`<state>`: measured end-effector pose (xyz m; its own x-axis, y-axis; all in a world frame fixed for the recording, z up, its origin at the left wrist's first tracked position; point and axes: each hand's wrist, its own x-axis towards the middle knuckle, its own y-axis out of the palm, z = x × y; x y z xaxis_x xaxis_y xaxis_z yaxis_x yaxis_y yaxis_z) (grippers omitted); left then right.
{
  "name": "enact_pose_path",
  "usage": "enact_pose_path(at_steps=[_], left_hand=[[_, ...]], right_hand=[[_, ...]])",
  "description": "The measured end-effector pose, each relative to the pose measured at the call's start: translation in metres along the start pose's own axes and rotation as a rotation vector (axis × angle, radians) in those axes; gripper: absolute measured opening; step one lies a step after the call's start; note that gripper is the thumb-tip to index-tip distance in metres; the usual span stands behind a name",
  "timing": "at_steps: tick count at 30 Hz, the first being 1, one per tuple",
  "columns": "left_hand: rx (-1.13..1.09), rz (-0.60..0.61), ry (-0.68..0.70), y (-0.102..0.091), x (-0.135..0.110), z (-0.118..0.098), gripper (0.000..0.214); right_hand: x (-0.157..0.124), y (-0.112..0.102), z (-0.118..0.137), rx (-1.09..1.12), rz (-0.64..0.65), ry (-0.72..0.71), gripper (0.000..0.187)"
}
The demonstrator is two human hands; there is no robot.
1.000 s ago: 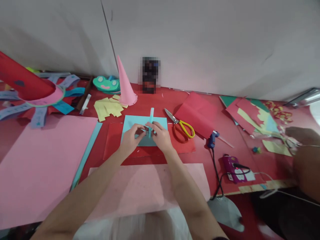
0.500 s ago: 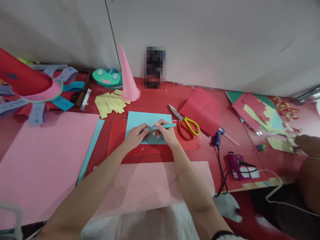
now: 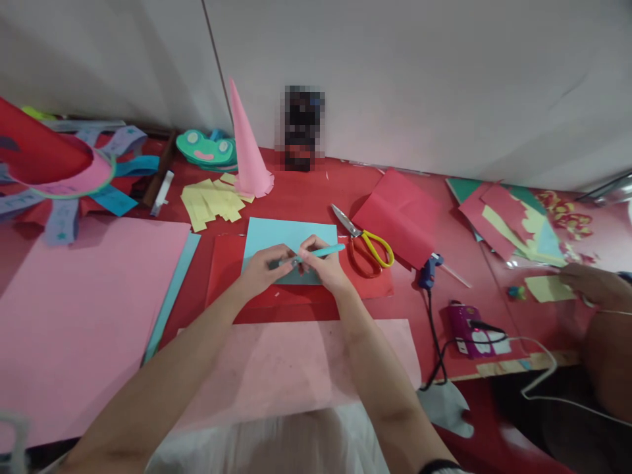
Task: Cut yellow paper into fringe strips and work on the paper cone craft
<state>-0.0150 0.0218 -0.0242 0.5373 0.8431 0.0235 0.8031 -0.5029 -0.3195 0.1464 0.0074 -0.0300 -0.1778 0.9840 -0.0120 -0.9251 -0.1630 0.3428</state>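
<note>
A light blue paper sheet point(image 3: 291, 237) lies on a red sheet point(image 3: 368, 284) in the middle of the red table. My right hand point(image 3: 322, 266) is closed round a teal pen point(image 3: 322, 251), which lies nearly level with its free end pointing right. My left hand point(image 3: 261, 270) has its fingers curled at the pen's left end and rests on the blue sheet. The two hands touch each other over the sheet's near half.
Yellow-handled scissors point(image 3: 364, 241), a folded red sheet point(image 3: 397, 214) and a blue glue gun point(image 3: 428, 270) lie to the right. A pink cone point(image 3: 244, 146) and yellow scraps point(image 3: 211, 203) sit behind. Large pink sheets point(image 3: 74, 316) cover the left. Another person's hand point(image 3: 590, 284) reaches in at the right edge.
The pen stood upright between my hands a second ago; it now lies nearly level, pointing right. The other person's hand at the right has shifted over the yellow scrap.
</note>
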Motion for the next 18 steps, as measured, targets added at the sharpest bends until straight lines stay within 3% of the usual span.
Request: enact_pose_path(at_steps=[6,18], left_hand=[[-0.119,0.117,0.001,-0.002,0.0,-0.003,0.031],[-0.17,0.147,-0.012,-0.001,0.002,-0.008,0.039]], right_hand=[[-0.006,0.011,0.001,-0.037,0.026,0.054,0.033],[-0.004,0.014,-0.009,0.125,-0.044,0.04,0.034]])
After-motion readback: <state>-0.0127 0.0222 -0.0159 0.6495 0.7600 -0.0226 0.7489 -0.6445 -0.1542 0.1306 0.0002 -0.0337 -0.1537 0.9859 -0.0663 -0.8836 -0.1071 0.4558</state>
